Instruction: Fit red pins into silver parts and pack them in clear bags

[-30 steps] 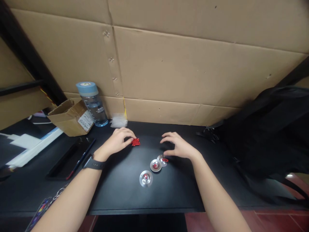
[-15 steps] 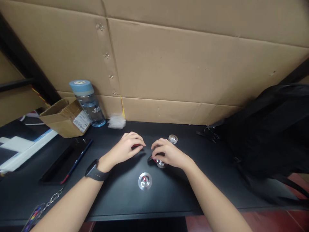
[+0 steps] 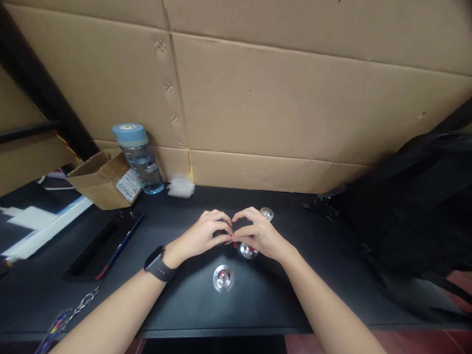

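Observation:
My left hand and my right hand meet fingertip to fingertip above the black tabletop. Both are closed in a pinch. Between and just below the fingertips shows a small red loop-shaped piece; the rest of what they hold is covered by the fingers. Directly under my right hand is a shiny round metal dish, partly hidden, with a bit of red in it. A second metal dish, nearer the front edge, holds something small and red. Behind my right hand lies a third round dish.
On the left are a phone, a cardboard box, a blue-capped water bottle and a chain with a strap. Clear plastic pieces lie by the cardboard wall. A black backpack fills the right side.
My hands have come together from a small gap, my left moving right. The dark piece that showed at my right fingertips is now mostly covered, and a red loop shows between the hands.

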The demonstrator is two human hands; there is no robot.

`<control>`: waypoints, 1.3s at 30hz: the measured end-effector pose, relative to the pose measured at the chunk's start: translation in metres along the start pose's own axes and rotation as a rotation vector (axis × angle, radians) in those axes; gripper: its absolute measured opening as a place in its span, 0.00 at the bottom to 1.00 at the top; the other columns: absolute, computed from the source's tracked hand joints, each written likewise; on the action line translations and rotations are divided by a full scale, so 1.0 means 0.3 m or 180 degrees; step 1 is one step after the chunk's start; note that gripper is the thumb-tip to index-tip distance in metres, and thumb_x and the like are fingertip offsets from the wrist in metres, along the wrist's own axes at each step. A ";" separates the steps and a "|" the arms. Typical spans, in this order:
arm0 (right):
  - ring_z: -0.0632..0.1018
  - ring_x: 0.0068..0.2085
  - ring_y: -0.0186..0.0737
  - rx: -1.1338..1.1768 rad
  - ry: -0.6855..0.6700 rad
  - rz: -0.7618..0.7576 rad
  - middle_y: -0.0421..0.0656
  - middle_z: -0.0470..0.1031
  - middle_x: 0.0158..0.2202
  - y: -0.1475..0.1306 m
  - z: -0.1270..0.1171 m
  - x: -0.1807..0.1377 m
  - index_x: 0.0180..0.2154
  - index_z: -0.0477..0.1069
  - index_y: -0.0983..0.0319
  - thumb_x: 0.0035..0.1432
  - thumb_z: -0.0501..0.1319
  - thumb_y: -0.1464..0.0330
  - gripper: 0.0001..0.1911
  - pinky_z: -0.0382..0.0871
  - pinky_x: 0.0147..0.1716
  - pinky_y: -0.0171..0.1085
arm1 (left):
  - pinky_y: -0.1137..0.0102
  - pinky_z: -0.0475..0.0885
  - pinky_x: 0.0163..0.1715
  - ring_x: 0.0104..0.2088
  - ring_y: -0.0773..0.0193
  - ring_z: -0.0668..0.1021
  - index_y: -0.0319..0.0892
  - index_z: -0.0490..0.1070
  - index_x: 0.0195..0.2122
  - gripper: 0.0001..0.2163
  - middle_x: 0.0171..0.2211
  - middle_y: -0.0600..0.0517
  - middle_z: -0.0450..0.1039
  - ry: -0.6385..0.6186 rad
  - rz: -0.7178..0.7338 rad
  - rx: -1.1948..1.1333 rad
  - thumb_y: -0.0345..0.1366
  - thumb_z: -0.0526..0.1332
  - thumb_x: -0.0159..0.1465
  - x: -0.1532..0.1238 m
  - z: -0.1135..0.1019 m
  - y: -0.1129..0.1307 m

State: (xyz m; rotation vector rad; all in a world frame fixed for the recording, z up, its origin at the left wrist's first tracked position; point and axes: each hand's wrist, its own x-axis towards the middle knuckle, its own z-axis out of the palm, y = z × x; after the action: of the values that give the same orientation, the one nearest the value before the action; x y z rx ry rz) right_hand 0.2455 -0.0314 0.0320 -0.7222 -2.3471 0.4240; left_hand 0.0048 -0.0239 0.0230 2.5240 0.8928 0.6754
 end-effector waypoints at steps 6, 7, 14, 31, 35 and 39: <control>0.72 0.57 0.48 -0.0109 -0.0457 0.0358 0.45 0.73 0.55 -0.026 -0.033 0.005 0.36 0.81 0.55 0.61 0.69 0.68 0.02 0.64 0.59 0.51 | 0.59 0.63 0.54 0.53 0.56 0.73 0.48 0.77 0.41 0.07 0.52 0.49 0.72 0.0450 -0.0233 0.0462 0.38 0.59 0.71 -0.011 -0.040 -0.051; 0.73 0.56 0.47 -0.0021 -0.0508 0.0419 0.45 0.74 0.54 -0.025 -0.045 0.005 0.36 0.80 0.55 0.62 0.68 0.68 0.01 0.65 0.59 0.50 | 0.59 0.62 0.55 0.53 0.56 0.73 0.47 0.77 0.41 0.08 0.52 0.49 0.72 0.0581 -0.0308 0.0532 0.38 0.58 0.71 -0.018 -0.058 -0.070; 0.80 0.36 0.41 0.0733 0.0474 0.1780 0.43 0.81 0.35 0.137 -0.111 -0.047 0.40 0.76 0.60 0.63 0.63 0.62 0.09 0.72 0.38 0.38 | 0.63 0.67 0.51 0.47 0.58 0.76 0.47 0.79 0.38 0.08 0.45 0.50 0.75 0.0598 -0.0461 0.0667 0.42 0.62 0.69 -0.064 -0.160 -0.190; 0.76 0.34 0.39 -0.0515 0.0572 0.2490 0.41 0.75 0.29 0.372 -0.100 -0.138 0.39 0.74 0.61 0.60 0.60 0.69 0.06 0.66 0.38 0.37 | 0.61 0.68 0.53 0.49 0.55 0.76 0.46 0.79 0.41 0.10 0.45 0.49 0.77 0.0333 -0.0644 0.0761 0.43 0.59 0.69 -0.073 -0.123 -0.235; 0.75 0.39 0.40 -0.0951 0.0642 0.2126 0.44 0.74 0.37 0.298 -0.126 -0.111 0.40 0.75 0.61 0.62 0.59 0.70 0.07 0.66 0.42 0.38 | 0.61 0.69 0.53 0.48 0.56 0.77 0.47 0.79 0.42 0.11 0.45 0.49 0.77 0.0370 -0.0633 0.0680 0.44 0.58 0.70 -0.071 -0.121 -0.233; 0.75 0.36 0.37 -0.0121 -0.0166 0.1410 0.42 0.74 0.37 0.176 -0.144 -0.075 0.38 0.76 0.60 0.61 0.65 0.64 0.06 0.67 0.37 0.34 | 0.62 0.69 0.53 0.47 0.56 0.77 0.47 0.79 0.42 0.10 0.45 0.49 0.77 0.0388 -0.0628 0.0674 0.42 0.58 0.70 -0.067 -0.118 -0.230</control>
State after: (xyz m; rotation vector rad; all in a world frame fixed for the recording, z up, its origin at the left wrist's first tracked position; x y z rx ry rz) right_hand 0.3090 0.0021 0.0290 -1.2695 -2.2390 0.5931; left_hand -0.0616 0.0195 0.0116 2.5499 1.2991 0.7101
